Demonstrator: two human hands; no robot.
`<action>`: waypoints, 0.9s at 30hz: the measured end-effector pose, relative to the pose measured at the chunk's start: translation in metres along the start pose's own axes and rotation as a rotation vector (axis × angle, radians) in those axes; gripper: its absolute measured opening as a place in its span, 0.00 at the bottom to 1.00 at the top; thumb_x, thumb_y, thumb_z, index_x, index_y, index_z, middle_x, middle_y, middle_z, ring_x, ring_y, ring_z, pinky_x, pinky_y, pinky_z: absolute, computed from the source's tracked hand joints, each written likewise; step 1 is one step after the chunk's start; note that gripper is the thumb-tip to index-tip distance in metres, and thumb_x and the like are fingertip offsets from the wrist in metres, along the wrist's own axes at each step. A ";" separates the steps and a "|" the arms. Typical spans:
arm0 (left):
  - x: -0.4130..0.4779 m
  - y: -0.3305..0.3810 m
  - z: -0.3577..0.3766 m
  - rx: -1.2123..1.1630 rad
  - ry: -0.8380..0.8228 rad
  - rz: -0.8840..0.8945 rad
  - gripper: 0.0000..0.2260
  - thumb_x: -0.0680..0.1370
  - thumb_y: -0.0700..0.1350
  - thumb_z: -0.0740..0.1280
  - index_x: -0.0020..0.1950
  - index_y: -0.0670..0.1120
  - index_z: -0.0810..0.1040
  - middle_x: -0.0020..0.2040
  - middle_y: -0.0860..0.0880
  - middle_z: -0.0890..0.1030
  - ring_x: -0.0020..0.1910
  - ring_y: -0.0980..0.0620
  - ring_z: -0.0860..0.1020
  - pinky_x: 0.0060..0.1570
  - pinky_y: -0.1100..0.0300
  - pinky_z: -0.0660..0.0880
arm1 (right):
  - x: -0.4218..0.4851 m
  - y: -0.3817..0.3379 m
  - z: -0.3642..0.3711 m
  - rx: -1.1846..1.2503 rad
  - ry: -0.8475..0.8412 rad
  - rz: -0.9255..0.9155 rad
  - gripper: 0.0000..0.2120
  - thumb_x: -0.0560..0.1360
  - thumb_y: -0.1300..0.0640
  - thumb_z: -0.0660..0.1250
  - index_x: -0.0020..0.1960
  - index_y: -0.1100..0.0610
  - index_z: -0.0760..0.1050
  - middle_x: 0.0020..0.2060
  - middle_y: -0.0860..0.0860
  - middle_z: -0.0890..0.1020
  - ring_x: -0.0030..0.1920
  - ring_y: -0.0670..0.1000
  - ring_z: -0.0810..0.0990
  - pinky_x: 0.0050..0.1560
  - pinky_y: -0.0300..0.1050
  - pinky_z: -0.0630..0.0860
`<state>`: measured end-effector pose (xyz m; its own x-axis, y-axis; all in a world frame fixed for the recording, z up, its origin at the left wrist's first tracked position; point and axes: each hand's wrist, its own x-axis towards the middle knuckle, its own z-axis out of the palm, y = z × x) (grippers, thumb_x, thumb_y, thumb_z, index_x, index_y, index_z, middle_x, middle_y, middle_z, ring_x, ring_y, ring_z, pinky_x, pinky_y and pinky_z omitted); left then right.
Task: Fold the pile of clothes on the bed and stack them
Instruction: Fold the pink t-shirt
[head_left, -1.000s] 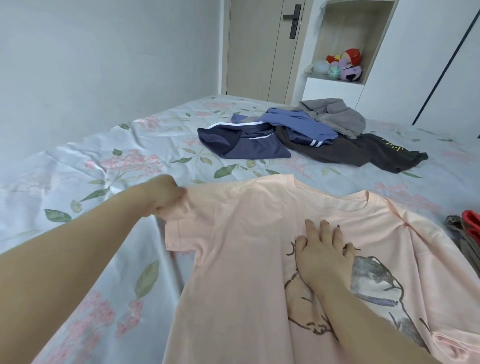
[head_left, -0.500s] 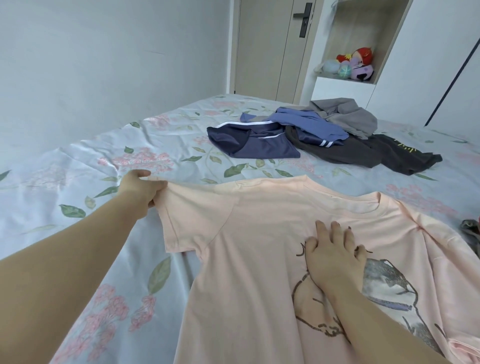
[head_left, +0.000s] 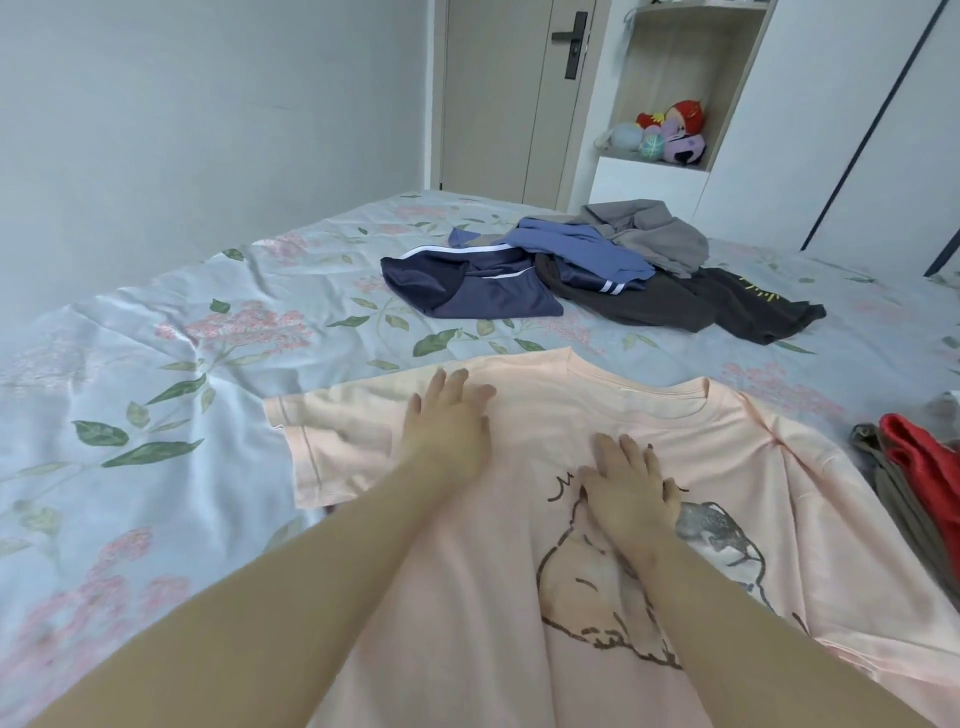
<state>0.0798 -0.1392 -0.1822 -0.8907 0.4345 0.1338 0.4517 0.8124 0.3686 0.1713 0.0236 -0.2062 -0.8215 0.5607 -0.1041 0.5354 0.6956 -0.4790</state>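
The pink T-shirt (head_left: 483, 613) takes up most of the near edge of the bed (head_left: 156, 364). It lies front side up and full size, its left sleeve (head_left: 311, 447) laid out flat toward the bed's left edge. No fold shows in it yet. Toward the far edge sits the pile of clothes (head_left: 597, 275), loose and unsorted: a navy piece with white stripes, a blue one, a grey one and a dark one overlapping. At the right edge lie a red cloth (head_left: 919, 457) and an olive one (head_left: 893, 478); I cannot tell if they are folded. No finished stack is in view, so the task looks to be near its start, with this shirt being smoothed and the folding and stacking left to do.

The left hand (head_left: 447, 431) presses flat on the shirt's shoulder, fingers (head_left: 452, 384) straight and slightly apart. The right hand (head_left: 628, 483) lies flat on the chest print, fingers (head_left: 623, 447) straight and close together. Neither grips the fabric.

The bed has a pale, creased floral sheet. A plain wall (head_left: 208, 130) runs along its left edge. Beyond the far edge stand a closed door (head_left: 498, 93), white cabinets (head_left: 831, 130) and a shelf (head_left: 670, 67) holding plush toys (head_left: 670, 132).
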 end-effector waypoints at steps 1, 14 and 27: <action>-0.006 0.017 0.013 -0.053 -0.062 0.011 0.21 0.81 0.49 0.53 0.75 0.53 0.58 0.78 0.49 0.52 0.77 0.48 0.47 0.73 0.46 0.48 | -0.002 0.000 -0.011 0.192 -0.046 0.012 0.24 0.78 0.57 0.56 0.73 0.47 0.61 0.74 0.48 0.61 0.74 0.52 0.57 0.73 0.54 0.51; -0.032 0.101 0.087 0.163 -0.092 0.049 0.27 0.77 0.66 0.43 0.76 0.61 0.49 0.79 0.51 0.47 0.77 0.46 0.43 0.69 0.38 0.38 | 0.005 0.153 -0.137 -0.200 0.166 0.356 0.26 0.74 0.47 0.64 0.67 0.59 0.65 0.63 0.61 0.69 0.62 0.63 0.69 0.62 0.56 0.68; -0.036 0.105 0.085 0.185 -0.044 0.032 0.27 0.77 0.67 0.42 0.75 0.63 0.50 0.78 0.53 0.49 0.77 0.49 0.46 0.71 0.41 0.42 | -0.001 0.165 -0.145 0.035 0.117 0.297 0.25 0.76 0.41 0.59 0.58 0.62 0.72 0.53 0.55 0.79 0.52 0.56 0.77 0.48 0.45 0.67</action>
<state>0.1633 -0.0363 -0.2268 -0.8742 0.4749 0.1011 0.4856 0.8536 0.1886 0.2890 0.2027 -0.1586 -0.6008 0.7863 -0.1438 0.7398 0.4788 -0.4728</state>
